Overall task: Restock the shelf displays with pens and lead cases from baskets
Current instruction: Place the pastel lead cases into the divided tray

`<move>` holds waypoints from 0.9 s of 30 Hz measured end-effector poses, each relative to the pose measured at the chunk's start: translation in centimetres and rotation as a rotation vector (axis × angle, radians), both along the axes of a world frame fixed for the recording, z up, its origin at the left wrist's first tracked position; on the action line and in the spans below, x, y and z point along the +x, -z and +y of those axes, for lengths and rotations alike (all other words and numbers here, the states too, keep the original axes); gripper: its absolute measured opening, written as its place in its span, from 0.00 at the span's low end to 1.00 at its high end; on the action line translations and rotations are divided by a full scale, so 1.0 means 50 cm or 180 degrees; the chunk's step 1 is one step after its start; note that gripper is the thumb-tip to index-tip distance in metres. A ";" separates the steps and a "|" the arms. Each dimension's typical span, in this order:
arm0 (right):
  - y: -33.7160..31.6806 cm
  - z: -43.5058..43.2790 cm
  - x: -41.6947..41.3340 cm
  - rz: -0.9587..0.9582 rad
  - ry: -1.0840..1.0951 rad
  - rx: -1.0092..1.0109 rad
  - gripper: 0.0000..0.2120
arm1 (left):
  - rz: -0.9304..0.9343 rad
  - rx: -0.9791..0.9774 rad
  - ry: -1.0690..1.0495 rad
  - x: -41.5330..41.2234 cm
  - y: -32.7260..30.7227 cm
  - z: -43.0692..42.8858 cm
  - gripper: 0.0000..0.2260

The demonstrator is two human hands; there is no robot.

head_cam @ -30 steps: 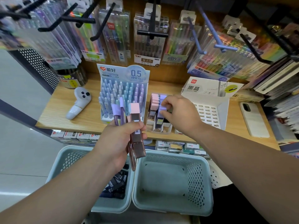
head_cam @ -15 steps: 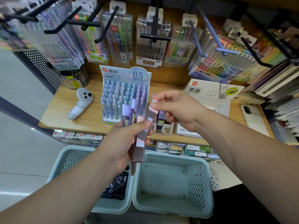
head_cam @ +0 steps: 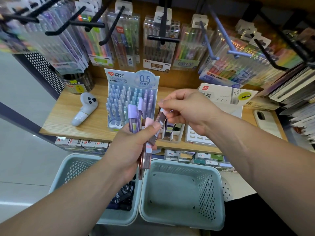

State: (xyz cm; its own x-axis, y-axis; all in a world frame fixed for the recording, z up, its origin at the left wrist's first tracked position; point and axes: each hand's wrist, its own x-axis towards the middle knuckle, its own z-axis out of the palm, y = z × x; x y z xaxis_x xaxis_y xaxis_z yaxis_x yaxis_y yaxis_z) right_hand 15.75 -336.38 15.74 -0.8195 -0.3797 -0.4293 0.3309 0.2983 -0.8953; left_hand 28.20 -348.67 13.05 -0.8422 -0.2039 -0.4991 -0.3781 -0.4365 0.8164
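Centre frame: pinching one lead case (head_cam: 160, 119) by its cap with right hand (head_cam: 190, 113), gripping the bundle (head_cam: 132, 116) in left hand (head_cam: 133, 149). Best pulled straight out, kept upright for the tray (head_cam: 180, 133).

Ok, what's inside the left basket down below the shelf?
In the left basket, dark lead cases lie piled toward its right side. The left forearm crosses over the basket and covers much of its floor, so whatever else it holds cannot be seen.

Lead-case tray (head_cam: 179, 133) mostly hidden, hanging packs (head_cam: 56, 43) at top left blurred.
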 end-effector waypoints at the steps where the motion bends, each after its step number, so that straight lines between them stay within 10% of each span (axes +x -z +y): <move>1: -0.005 0.000 -0.004 0.0019 -0.0017 -0.0002 0.04 | 0.0005 -0.0037 0.0005 0.000 0.001 -0.002 0.07; 10: -0.021 -0.007 -0.008 0.0423 -0.0148 -0.0030 0.11 | 0.0043 0.0299 -0.0192 -0.009 0.006 -0.012 0.12; 17: -0.011 0.031 -0.081 0.1897 0.0530 0.0614 0.13 | -0.0433 -0.0076 -0.0581 -0.011 0.029 -0.033 0.07; 27: 0.077 0.015 -0.057 0.2963 -0.0529 0.1466 0.08 | -0.0540 -0.0100 -0.0530 -0.008 0.026 -0.033 0.07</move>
